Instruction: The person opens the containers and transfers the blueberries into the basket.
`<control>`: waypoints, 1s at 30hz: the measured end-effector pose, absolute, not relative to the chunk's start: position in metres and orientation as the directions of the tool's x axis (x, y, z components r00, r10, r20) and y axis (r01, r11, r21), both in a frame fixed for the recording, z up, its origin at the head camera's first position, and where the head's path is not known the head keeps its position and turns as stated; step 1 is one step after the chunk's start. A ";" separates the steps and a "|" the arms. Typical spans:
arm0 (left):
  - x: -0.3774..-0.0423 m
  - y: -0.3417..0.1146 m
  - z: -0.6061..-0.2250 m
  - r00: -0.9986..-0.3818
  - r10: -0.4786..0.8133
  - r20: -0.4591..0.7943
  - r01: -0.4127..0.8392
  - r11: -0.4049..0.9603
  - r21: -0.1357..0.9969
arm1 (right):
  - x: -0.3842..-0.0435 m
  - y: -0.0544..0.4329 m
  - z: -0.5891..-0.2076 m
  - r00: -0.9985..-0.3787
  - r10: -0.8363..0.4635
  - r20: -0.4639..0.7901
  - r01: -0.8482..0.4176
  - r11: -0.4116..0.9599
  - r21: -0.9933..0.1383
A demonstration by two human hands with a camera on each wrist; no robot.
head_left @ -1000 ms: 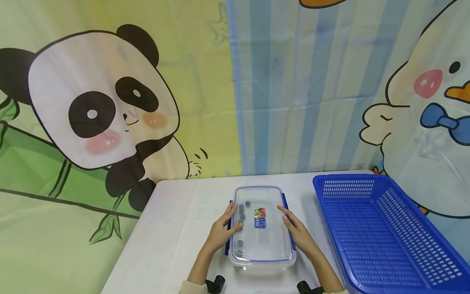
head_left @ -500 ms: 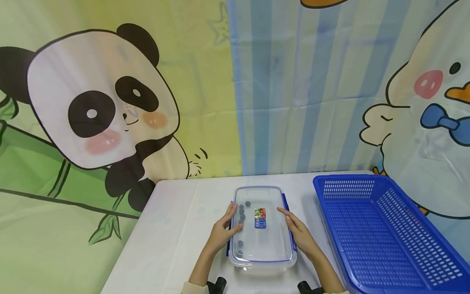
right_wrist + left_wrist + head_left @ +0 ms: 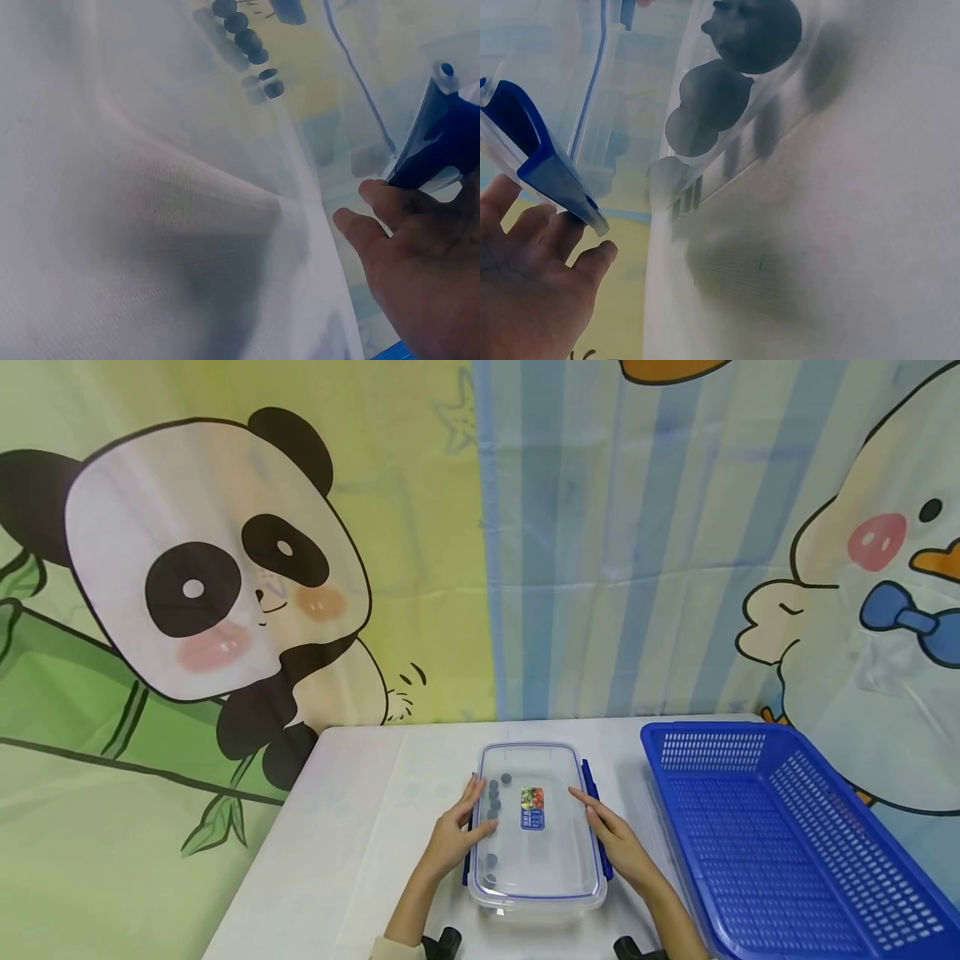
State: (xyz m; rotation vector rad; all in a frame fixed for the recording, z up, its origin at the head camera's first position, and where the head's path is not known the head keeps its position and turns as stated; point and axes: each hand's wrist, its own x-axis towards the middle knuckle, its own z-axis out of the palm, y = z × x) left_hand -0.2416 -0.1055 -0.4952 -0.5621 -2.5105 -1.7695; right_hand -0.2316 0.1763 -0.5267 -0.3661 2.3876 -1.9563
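A clear lidded food container [image 3: 555, 864] with a blue seal line stands on the table between both hands. Several dark round objects [image 3: 493, 804] lie inside along its left side. My left hand [image 3: 448, 839] rests along the left rim, thumb over the lid. In the left wrist view its fingertips touch a blue side latch [image 3: 536, 146] that angles outward. My right hand [image 3: 618, 850] lies along the opposite rim, fingers extended, one over the lid. The right latch [image 3: 590, 778] tilts away from the lid, and fingertips meet its edge in the right wrist view.
A large blue plastic basket [image 3: 757, 852] stands to the right on the white table [image 3: 367, 843]. Behind the table hangs a curtain [image 3: 555, 568] printed with cartoon animals. A small colourful label [image 3: 532, 808] sits on the lid.
The right latch has swung outward from the container's side, with my right hand shifting slightly right and down. My left hand keeps nearly the same place on the rim.
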 end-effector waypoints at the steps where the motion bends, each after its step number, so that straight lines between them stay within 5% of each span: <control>1: -0.242 -0.105 -0.495 -0.935 0.280 0.220 0.301 0.295 0.907 | -0.231 0.176 -0.526 -0.974 -0.194 0.119 -0.157 0.199 -0.967; 12: -0.238 -0.102 -0.492 -0.938 0.261 0.228 0.308 0.325 0.894 | -0.224 0.169 -0.514 -0.982 -0.094 0.162 -0.184 0.639 -0.747; 30: -0.244 -0.099 -0.520 -0.951 0.197 0.237 0.299 0.403 0.865 | -0.218 0.161 -0.514 -0.971 -0.032 0.235 -0.201 0.638 -0.743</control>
